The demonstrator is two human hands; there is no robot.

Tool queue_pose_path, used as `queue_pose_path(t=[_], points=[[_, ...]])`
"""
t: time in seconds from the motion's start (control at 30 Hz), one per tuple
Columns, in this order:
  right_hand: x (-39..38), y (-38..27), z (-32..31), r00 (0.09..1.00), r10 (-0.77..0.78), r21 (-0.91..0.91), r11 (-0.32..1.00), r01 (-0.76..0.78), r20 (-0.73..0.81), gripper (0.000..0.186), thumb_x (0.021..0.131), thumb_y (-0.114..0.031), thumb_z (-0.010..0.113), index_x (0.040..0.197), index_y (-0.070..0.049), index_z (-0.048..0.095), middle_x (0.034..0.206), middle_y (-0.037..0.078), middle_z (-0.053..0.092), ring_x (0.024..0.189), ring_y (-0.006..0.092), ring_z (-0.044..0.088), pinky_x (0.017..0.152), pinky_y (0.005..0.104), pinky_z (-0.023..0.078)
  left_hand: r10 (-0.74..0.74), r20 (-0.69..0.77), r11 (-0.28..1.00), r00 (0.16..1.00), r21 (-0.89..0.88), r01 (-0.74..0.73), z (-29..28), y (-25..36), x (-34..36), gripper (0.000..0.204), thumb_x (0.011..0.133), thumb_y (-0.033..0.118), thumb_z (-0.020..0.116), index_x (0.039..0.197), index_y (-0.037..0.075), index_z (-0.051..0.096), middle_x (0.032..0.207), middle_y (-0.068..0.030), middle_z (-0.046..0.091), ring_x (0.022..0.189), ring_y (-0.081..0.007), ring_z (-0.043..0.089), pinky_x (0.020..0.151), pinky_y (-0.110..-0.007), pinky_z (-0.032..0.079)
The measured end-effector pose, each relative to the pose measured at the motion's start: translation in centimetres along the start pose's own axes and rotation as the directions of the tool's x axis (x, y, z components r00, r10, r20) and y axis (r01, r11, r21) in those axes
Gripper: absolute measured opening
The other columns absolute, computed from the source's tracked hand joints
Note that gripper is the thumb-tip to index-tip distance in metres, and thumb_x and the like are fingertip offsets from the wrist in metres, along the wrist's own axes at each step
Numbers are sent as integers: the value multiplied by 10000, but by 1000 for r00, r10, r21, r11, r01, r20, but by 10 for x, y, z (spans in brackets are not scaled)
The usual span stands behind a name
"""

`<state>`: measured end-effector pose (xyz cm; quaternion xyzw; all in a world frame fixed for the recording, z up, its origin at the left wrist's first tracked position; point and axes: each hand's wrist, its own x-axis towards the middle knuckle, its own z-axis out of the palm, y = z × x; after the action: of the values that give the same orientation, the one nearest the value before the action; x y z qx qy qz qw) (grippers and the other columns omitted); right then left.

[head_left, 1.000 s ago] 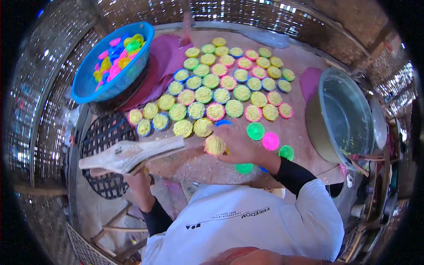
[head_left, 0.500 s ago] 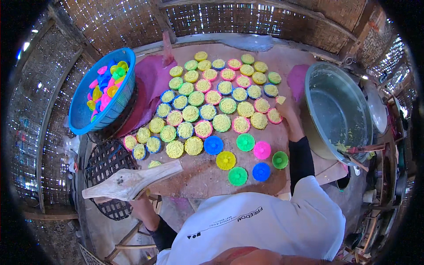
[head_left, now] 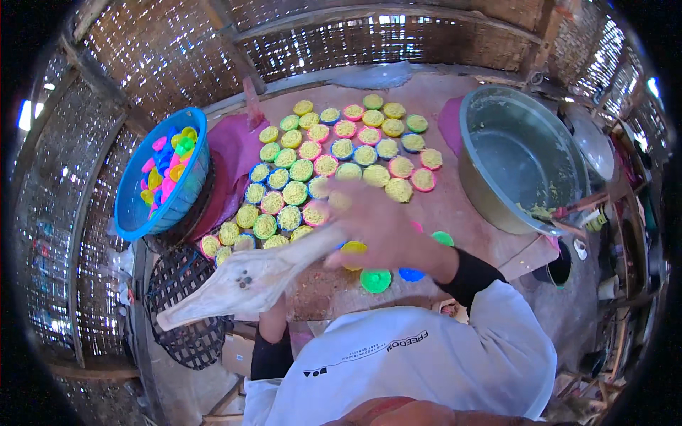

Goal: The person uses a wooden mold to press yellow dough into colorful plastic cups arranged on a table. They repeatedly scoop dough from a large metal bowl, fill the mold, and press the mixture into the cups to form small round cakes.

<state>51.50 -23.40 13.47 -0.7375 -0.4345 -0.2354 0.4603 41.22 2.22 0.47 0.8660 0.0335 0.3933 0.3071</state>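
A pale wooden press [head_left: 238, 284] with a long handle and a cluster of dark dots slants above the table's front left. My left hand [head_left: 274, 321] holds it from below, its fingers mostly hidden behind the wood. At the handle's right end, my right hand [head_left: 387, 231] is smeared by motion, so its grip is unclear. Beyond are rows of small coloured plastic moulds [head_left: 342, 149] heaped with pale yellow, noodle-like strands. Several moulds without strands, among them a green mould [head_left: 376, 280] and a blue mould [head_left: 410, 275], sit below and beside my right hand, partly covered.
On the left, a blue basket [head_left: 128, 188] holds loose coloured moulds. A large grey-green tub [head_left: 515, 153] stands on the right with dough scraps and a stick at its rim. A black woven tray [head_left: 177, 341] is below the press. Woven walls [head_left: 383, 42] enclose the far side.
My right hand has come from the far right of the moulds to the handle's end. The press has swung right and nearer the table, my left hand moving with it. The view has shifted.
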Motion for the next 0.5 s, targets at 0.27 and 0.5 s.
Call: queue_pose_path(t=[0.27,0.5], points=[[44,25,-14,974,225,512,838,-188,-10,257,849,-279,556,772,-37,601,653,31,573,541,111,563,502,249,444,164,680,981,714,-38,-190,-9,130,91,311,756,201,599,1019,39,568,899,-158,576,857,-302,557,757,-409,427],[55,-47,-58,866,484,320,846,-426,-126,313,817,-191,571,1006,-9,400,667,62,494,618,168,545,602,330,452,637,633,645,440,-125,-754,-21,174,155,370,655,284,639,967,99,565,749,-93,538,725,-247,557,626,-388,422]])
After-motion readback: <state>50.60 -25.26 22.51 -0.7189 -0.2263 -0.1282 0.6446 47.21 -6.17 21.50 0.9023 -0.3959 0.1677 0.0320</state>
